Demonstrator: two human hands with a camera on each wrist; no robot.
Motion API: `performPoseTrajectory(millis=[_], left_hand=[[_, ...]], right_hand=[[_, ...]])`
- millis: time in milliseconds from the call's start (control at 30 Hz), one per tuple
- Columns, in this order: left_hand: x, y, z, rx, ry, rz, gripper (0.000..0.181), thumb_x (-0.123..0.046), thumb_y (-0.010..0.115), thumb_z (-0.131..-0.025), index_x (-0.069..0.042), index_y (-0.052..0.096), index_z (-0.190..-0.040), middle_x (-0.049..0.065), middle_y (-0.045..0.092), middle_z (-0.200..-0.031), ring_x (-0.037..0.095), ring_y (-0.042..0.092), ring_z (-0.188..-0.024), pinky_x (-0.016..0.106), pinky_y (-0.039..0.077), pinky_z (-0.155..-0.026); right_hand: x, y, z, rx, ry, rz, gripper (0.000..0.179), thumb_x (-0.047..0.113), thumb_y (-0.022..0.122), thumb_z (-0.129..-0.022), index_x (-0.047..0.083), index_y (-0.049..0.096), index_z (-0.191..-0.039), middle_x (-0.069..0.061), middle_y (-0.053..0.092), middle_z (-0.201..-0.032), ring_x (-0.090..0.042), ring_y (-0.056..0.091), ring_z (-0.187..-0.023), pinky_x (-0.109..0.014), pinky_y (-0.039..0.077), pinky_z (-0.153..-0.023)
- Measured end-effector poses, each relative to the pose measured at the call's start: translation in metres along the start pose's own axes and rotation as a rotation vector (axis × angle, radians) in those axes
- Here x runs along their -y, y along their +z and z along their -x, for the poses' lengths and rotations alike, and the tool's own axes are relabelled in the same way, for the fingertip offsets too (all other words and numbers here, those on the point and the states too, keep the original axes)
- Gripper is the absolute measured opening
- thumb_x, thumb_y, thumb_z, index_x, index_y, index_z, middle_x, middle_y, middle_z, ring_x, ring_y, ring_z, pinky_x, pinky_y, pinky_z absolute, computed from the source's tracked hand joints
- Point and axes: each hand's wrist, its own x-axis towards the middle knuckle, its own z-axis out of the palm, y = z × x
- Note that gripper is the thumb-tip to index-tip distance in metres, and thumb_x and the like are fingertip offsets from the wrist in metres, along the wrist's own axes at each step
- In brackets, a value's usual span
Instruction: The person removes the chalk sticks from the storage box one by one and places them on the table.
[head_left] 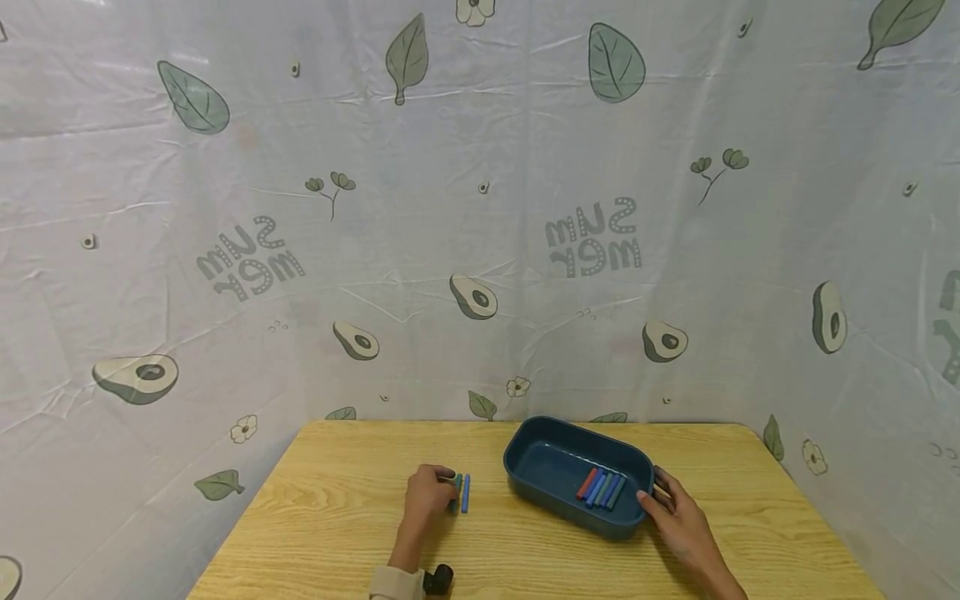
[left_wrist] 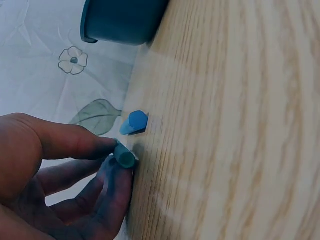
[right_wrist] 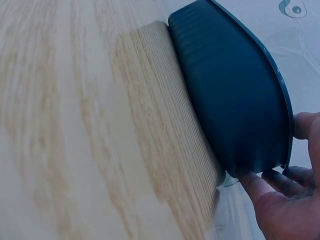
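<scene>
My left hand [head_left: 431, 492] pinches a green chalk stick [left_wrist: 125, 158] between thumb and fingertips, close over the table. Just to the right of it a blue chalk stick [head_left: 466, 493] lies on the wood, its blunt end facing the left wrist camera. My right hand [head_left: 677, 521] grips the right end of a dark blue rectangular tray [head_left: 536, 492], thumb at the rim. In the right wrist view, fingers also touch the tray's end wall [right_wrist: 240, 110] low down. Inside the tray, at its right end, a row of red, blue and green chalk sticks [head_left: 601, 488] lies side by side.
Everything stands on a light wooden table [head_left: 337, 467]. Behind it and at both sides hangs a pale printed curtain [head_left: 420, 233] with leaves and avocados. A small black device [head_left: 438, 579] sits at the left sleeve cuff [head_left: 396, 582].
</scene>
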Motion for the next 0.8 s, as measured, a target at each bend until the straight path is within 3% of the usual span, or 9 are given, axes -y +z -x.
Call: performPoseTrajectory(millis=[300,800], left_hand=[[-0.0008,-0.0037,0.0062,-0.011,0.014,-0.023,0.033,0.000,0.070,-0.071,0.003,0.074,-0.103,0.009,0.074,-0.082,0.018,0.066,-0.069,0.032,0.053,-0.057],[-0.0007,-0.0084,0.0083,0.046,0.039,0.039,0.034,-0.004,0.071,-0.078,0.006,0.072,-0.111,0.014,0.075,-0.090,0.020,0.070,-0.072,0.032,0.054,-0.058]], right_hand=[[0.0016,0.0021,0.0072,-0.010,-0.009,-0.001,0.080,0.047,0.052,-0.102,-0.001,0.018,-0.157,-0.030,0.031,-0.155,-0.045,0.041,-0.138,-0.047,0.045,-0.106],[-0.0008,0.0035,0.0068,-0.035,-0.025,-0.010,0.077,0.044,0.053,-0.102,0.000,0.022,-0.157,-0.030,0.034,-0.154,-0.044,0.043,-0.137,-0.045,0.045,-0.105]])
